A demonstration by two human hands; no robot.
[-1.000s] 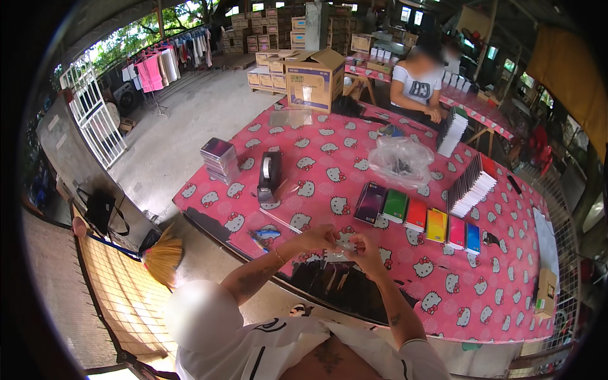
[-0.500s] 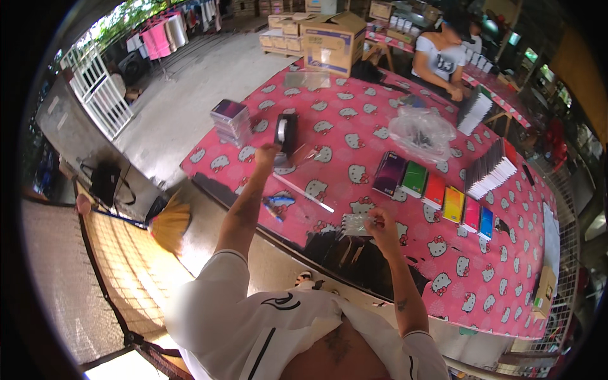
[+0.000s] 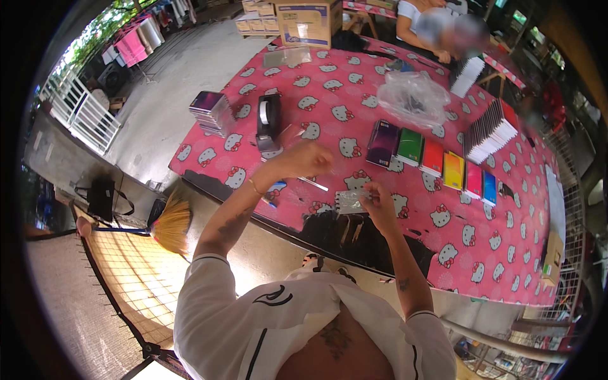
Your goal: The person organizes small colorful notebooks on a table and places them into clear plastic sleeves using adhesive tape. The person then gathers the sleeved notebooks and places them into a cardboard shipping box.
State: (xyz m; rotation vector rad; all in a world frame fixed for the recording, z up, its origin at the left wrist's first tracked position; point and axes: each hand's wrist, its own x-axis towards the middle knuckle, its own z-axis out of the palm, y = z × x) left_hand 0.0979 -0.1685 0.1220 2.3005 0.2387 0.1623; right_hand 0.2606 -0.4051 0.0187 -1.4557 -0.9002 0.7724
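My right hand pinches the right edge of a small spiral notebook in clear plastic, held just above the table's near edge. To its upper left, my left hand hovers over the table with fingers drawn together; whatever they hold is too small to make out. Behind that hand stands a black tape dispenser. Partly hidden by my left forearm are a blue pen-like tool and a thin white strip. A stack of wrapped notebooks rises left of the dispenser.
A pink patterned cloth covers the table. Coloured notebooks lie in a row to the right, with a long notebook stack behind. Crumpled clear plastic sits farther back. Another person works across the table.
My left hand has left the tape dispenser and come right, toward the notebook. My right hand keeps its hold on the notebook. The whole view has shifted slightly.
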